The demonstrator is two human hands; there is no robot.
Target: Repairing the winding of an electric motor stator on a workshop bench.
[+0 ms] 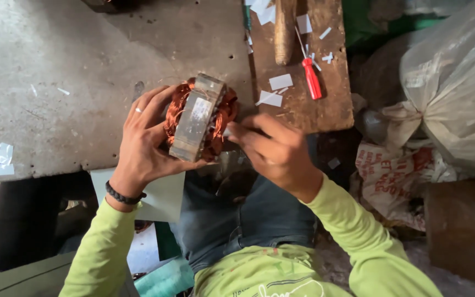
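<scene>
My left hand [144, 140] grips a motor stator [198, 118], a grey metal ring stack with copper wire windings bulging from both faces. It is held on edge above my lap, near the front edge of a grey work surface [56, 93]. My right hand [273, 148] is at the stator's right side, fingers pinched together against the copper coils; whatever small thing it pinches is hidden. A ring sits on a left finger and a dark bracelet on that wrist.
A brown wooden board [325, 104] lies to the right with a red-handled screwdriver [311, 77], a wooden tool handle [284, 27] and several white paper strips. Tied plastic sacks [452, 88] crowd the right side. A pale sheet [163, 195] rests on my lap.
</scene>
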